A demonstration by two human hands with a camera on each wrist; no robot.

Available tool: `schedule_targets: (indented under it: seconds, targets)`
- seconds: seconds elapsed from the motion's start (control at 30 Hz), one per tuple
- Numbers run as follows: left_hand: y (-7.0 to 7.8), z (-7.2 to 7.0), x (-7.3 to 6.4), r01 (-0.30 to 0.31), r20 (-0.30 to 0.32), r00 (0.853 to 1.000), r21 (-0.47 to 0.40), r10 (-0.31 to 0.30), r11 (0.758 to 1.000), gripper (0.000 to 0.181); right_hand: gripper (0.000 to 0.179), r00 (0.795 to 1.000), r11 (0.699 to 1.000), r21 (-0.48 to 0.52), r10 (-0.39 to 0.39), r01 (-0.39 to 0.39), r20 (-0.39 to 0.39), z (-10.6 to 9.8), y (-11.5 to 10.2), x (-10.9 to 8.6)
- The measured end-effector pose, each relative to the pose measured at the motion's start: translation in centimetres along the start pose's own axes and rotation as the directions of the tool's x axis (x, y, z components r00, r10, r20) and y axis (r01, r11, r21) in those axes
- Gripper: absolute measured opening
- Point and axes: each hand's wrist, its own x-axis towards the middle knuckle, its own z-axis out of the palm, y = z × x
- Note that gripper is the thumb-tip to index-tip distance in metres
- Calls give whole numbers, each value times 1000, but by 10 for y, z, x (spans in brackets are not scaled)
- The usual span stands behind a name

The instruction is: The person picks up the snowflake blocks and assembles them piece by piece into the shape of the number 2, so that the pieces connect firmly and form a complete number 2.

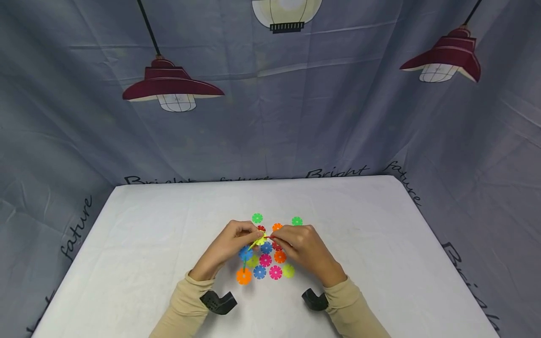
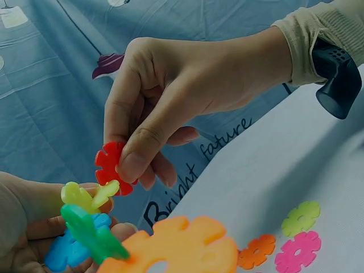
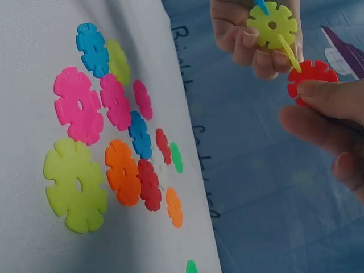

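My left hand [image 1: 233, 240] holds a joined chain of notched plastic snowflake discs. Yellow discs [image 3: 273, 25] sit by its fingertips, then come a blue disc [image 1: 245, 253], a green disc [image 2: 85, 230] and, hanging at the far end, an orange disc [image 1: 243, 277]. Between thumb and fingers, my right hand [image 1: 307, 243] pinches a red disc [image 2: 107, 166]. In the right wrist view the red disc's edge meets a yellow disc edge-on; whether their slots are engaged I cannot tell.
Loose discs lie flat on the white table [image 1: 139, 244] under and around the hands, among them a pink disc [image 1: 275, 272], a yellow-green disc [image 3: 75, 185], an orange disc [image 3: 122, 172] and green discs [image 1: 297, 220] farther back. A grey printed curtain [image 1: 253, 131] stands behind the table.
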Motion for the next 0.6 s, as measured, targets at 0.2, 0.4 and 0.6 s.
schedule_targets:
  seconds: [0.2,0.4,0.6]
  targets:
    - [1,-1,-1,12,-4,1000,-32,-12,999,28,20,1000,1000,7,7,-7,-16,2,-2,1]
    - [3,0,-2,32,-25,999,-52,-34,998,33,20,999,999,27,28,-27,-36,6,-4,3]
    - [3,0,-2,21,-15,1000,-28,-21,999,33,19,998,998,32,60,-60,-27,8,-3,0]
